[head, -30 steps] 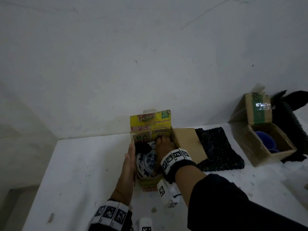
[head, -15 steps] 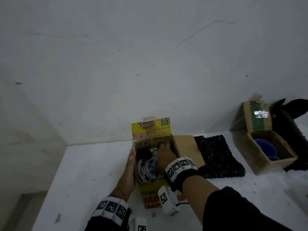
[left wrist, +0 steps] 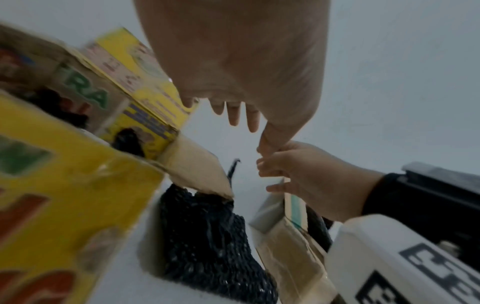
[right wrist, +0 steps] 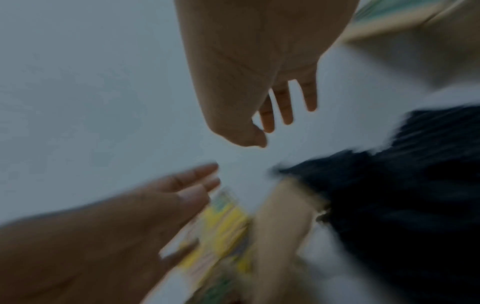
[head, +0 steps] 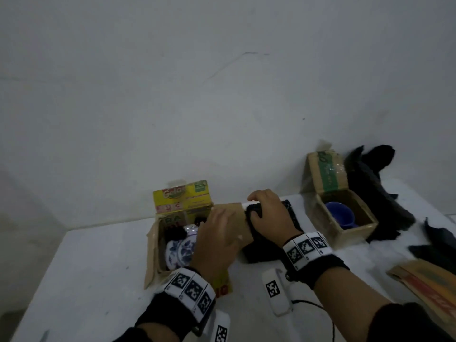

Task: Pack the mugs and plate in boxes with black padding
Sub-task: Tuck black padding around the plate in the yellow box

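A yellow box [head: 182, 201] stands open on the white table [head: 86, 280]. Inside it a blue-and-white mug [head: 181, 250] lies with black padding around it. My left hand [head: 217, 233] hovers over the box's brown right flap with straight fingers [left wrist: 233, 115] and holds nothing. My right hand [head: 266, 213] is over the near end of the black padding mat [head: 293, 218], which lies just right of the flap. In the blurred right wrist view its fingers [right wrist: 285, 107] are spread and empty. A brown box [head: 352, 233] at the right holds a blue mug [head: 340, 215].
More black padding [head: 380, 193] is heaped behind and to the right of the brown box. Flattened cardboard [head: 429, 285] lies at the lower right. The wall rises directly behind both boxes. The table's left edge is near the yellow box.
My right hand has left the yellow box and moved right onto the black mat. My left hand has crossed from the box's left side to above its right flap.
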Demonstrator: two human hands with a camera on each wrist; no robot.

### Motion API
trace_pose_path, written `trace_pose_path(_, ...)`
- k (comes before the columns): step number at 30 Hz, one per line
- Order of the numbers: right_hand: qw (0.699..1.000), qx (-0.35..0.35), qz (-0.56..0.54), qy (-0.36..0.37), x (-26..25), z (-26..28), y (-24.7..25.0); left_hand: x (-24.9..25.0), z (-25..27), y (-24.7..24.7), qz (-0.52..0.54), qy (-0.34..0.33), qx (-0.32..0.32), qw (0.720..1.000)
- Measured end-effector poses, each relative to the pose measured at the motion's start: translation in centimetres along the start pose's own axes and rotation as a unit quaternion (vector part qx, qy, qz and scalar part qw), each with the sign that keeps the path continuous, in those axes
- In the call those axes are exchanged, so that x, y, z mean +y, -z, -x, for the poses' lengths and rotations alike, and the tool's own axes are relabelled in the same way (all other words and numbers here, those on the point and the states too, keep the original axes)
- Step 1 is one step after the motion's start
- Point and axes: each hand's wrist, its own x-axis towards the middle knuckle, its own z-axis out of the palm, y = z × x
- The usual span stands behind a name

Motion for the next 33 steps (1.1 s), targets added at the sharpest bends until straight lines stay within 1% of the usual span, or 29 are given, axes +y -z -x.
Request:
trace_pose_path(2,0.996,-0.035,0.019,-0.075,3.0,0.7,0.7,1.9,-1.1,-1.8,-0.028,-0.052,-0.014,0.998)
trace_pose_path(3,0.993,-0.059,0.026,-0.101,4.4,1.1,0.7,2.5,-1.7,-2.7,-0.048,-0.067,-0.028,0.996)
trace_pose_path(6,0.986,-0.115,0.030,-0.117,7.8,2.0,-0.7,3.4,-3.3,-5.0,-0.128,-0.082,-0.069,0.986)
trace_pose_path(10,0.983,-0.147,-0.017,-0.112,9.4,2.5,-2.9,4.4,-5.6,-7.0,-0.215,-0.063,-0.110,0.968)
trace_pose_path(13,0.978,-0.161,-0.034,-0.132,9.8,1.9,-4.4,4.7,-7.0,-8.1,-0.266,-0.027,-0.128,0.955)
trace_pose_path(15,0.975,-0.175,0.010,-0.133,10.1,1.7,-5.3,4.8,-7.6,-8.6,-0.298,0.002,-0.146,0.943)
trace_pose_path(17,0.973,-0.178,0.092,-0.115,10.4,1.7,-5.7,4.8,-7.9,-9.1,-0.329,0.028,-0.167,0.929)
trace_pose_path(18,0.972,-0.173,0.120,-0.108,10.5,1.6,-5.6,4.8,-8.1,-9.3,-0.341,0.038,-0.176,0.923)
trace_pose_path(20,0.975,-0.160,0.118,-0.102,10.9,1.5,-5.6,4.9,-8.3,-9.5,-0.357,0.053,-0.189,0.913)
trace_pose_path(23,0.984,-0.142,0.036,-0.102,11.7,1.1,-5.6,4.6,-8.4,-9.7,-0.358,0.060,-0.198,0.910)
trace_pose_path(25,0.988,-0.111,-0.017,-0.106,12.1,1.0,-5.2,4.7,-8.2,-9.7,-0.354,0.053,-0.184,0.916)
trace_pose_path(27,0.990,-0.070,-0.051,-0.113,12.0,1.1,-4.2,5.0,-8.0,-9.5,-0.345,0.035,-0.151,0.926)
trace_pose_path(30,0.986,-0.006,-0.130,-0.105,11.5,1.5,-2.1,6.1,-7.7,-9.0,-0.300,0.001,-0.080,0.951)
trace_pose_path(32,0.975,0.040,-0.200,-0.088,10.6,1.8,-0.4,7.0,-7.6,-8.5,-0.247,-0.025,-0.047,0.968)
trace_pose_path(33,0.969,0.059,-0.227,-0.075,10.1,2.0,0.7,7.5,-7.5,-8.2,-0.199,-0.036,-0.037,0.979)
